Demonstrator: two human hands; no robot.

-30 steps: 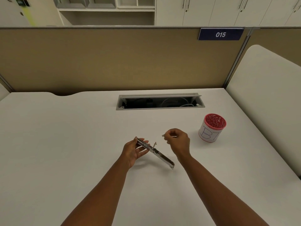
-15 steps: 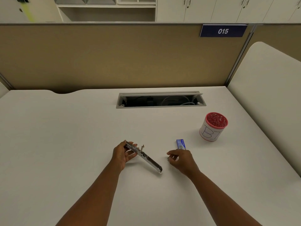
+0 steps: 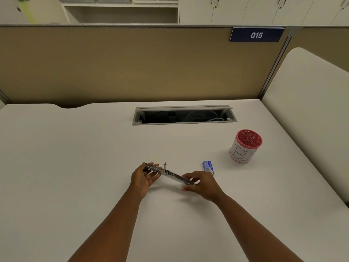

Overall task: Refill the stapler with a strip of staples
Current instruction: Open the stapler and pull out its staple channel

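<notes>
While both hands' fingers grasp stapler (image 3: 170, 174) | red cup (image 3: 245, 146) (contents unclear)

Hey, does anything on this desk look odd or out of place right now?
Only the cable hatch at the back of the desk: its lid is open, exposing cables. Nothing looks spilled or damaged.

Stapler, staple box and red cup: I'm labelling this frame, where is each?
stapler (image 3: 174, 175), head view, middle of its metal rail.
staple box (image 3: 207, 165), head view, blue top face.
red cup (image 3: 240, 155), head view, white wrapped side.
</notes>
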